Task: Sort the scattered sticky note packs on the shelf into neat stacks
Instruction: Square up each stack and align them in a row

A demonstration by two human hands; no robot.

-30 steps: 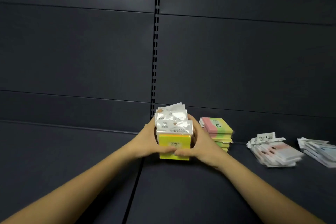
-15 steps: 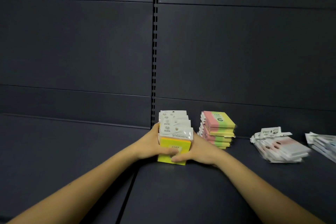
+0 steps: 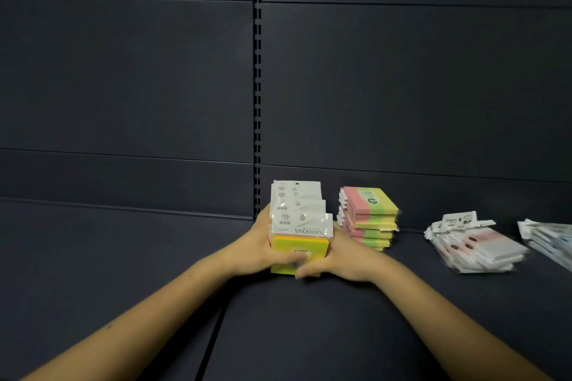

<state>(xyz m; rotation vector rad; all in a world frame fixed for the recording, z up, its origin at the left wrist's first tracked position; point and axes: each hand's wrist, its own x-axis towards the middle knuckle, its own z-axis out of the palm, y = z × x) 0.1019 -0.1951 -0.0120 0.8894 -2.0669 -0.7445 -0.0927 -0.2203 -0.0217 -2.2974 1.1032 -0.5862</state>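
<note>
We have a row of yellow sticky note packs (image 3: 299, 252) standing on edge on the shelf (image 3: 123, 257), and both hands are clamped on it: the left hand (image 3: 258, 252) wraps the left flank with its thumb across the front pack's face, the right hand (image 3: 335, 257) wraps the right flank, its thumb low on the front. So each grip is closed on the row, not loose. The relation we judge the coming move to turn on is the row's long axis, which runs straight away from us toward the back panel (image 3: 402, 86), with the white header cards stepping back one behind another. The row lies squarely between our two grips, neither hand nearer. Just to the right, close beside the right hand, stands the pink-and-green stack (image 3: 370, 215); well apart further right lie looser white-wrapped packs (image 3: 476, 244). We would say squaring comes next, pressing inward and back.
</note>
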